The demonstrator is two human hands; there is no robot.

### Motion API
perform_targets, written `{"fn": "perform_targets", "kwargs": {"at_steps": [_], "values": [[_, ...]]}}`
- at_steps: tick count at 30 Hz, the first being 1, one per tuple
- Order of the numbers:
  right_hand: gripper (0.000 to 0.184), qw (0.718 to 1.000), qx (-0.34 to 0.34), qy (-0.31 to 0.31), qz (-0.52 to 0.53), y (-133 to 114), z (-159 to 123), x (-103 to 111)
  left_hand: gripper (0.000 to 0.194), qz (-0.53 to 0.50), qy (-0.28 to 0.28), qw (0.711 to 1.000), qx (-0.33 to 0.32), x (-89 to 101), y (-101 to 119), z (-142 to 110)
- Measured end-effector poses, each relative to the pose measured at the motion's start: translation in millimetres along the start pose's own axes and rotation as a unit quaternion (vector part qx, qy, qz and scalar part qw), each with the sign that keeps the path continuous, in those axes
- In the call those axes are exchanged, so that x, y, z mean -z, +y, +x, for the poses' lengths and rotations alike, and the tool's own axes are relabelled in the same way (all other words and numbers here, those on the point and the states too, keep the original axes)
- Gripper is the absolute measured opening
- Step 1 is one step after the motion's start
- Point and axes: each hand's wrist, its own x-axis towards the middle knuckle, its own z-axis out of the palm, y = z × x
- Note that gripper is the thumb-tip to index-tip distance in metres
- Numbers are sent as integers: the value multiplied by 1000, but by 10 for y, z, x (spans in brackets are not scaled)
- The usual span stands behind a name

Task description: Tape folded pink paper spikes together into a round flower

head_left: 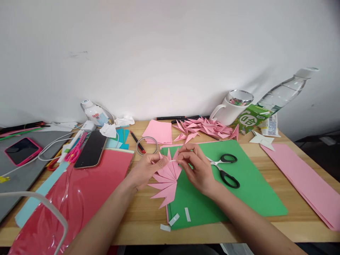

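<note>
My left hand point(148, 168) and my right hand point(196, 168) meet over a fan of folded pink paper points point(166, 182). Between their pinched fingertips stretches a thin white strip point(172, 160), which looks like paper or tape. The fan spreads to the left beneath my fingers, partly on the green paper sheets point(252, 184); its top is partly covered by my hands. Whether my left fingers also grip the fan I cannot tell. Black-handled scissors point(225, 168) lie on the green sheets beside my right hand, their blade tips hidden. Several short white strips point(187, 214) lie near the front.
Pink folded points point(209, 127) are heaped at the back, near pink squares point(158, 131) and a white mug point(233, 106). A clear bottle point(287, 90) leans on the wall. Pink sheets point(302, 180) lie right; a phone point(90, 148) and red plastic-covered paper point(87, 198) lie left.
</note>
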Motion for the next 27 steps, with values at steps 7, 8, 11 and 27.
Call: {"fn": "perform_targets", "kwargs": {"at_steps": [7,8,11,27], "values": [[11,992,-101,5,79,-11,-7,-30,52,-49,15,998,35,-3,-4,16],[13,987,-123,11,101,-9,1,-25,51,-55,20,998,37,2,5,19],[15,965,-182,22,185,15,46,23,42,-64,21,997,36,23,50,18],[29,860,-317,-287,279,153,152,285,43,37,33,998,43,67,75,9]]}}
